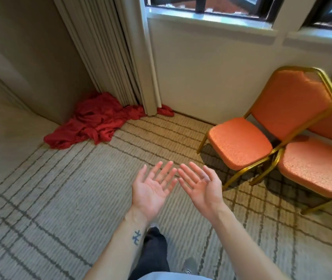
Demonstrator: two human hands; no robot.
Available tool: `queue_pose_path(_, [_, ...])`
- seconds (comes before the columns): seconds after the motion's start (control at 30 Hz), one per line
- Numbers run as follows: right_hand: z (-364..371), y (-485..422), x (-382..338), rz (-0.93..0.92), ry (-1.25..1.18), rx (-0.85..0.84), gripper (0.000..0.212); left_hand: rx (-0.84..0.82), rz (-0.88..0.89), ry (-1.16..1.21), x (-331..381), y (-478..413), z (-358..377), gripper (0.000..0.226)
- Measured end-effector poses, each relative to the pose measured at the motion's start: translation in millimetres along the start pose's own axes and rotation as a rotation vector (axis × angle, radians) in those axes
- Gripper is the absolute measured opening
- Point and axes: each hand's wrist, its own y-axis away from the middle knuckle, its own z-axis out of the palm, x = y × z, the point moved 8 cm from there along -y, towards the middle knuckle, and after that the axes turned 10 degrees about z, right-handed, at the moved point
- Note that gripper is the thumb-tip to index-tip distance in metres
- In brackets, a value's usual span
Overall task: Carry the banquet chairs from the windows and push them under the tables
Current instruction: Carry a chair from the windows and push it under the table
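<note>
The left hand (153, 188) and right hand (201, 185) hung palms up, fingers spread, holding nothing. The near chair (241, 142) stood to their right under the window (231, 6), its frame tight against the second chair (312, 164). I'd grip its back rail and lift it straight clear. No table showed.

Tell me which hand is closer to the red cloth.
Left. The left hand is right of the red cloth and nearer the person; the right hand is farther right.
</note>
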Motion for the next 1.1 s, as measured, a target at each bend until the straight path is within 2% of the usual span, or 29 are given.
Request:
queue_pose_path(0.3, [40.6, -131.4, -121.9, -0.136, -0.040, 0.115, 0.051, -0.094, -0.140, -0.032, 13.2, -187.8, 88.4, 0.057])
queue_pose_path(0.63, [77.6, -187.0, -271.6, -0.320, -0.185, 0.215, 0.046, -0.315, -0.268, -0.206, 28.2, -325.9, 244.1, 0.055])
queue_pose_path(0.9, [35.2, -253.3, -404.6, -0.402, -0.297, 0.262, 0.042, -0.322, -0.345, -0.291, -45.2, -429.1, 342.1, 0.055])
queue_pose_path(1.1, [7.3, -301.4, -519.9, -0.443, -0.381, 0.269, 0.044, -0.422, -0.374, -0.388, -96.4, -491.4, 437.8, 0.055])
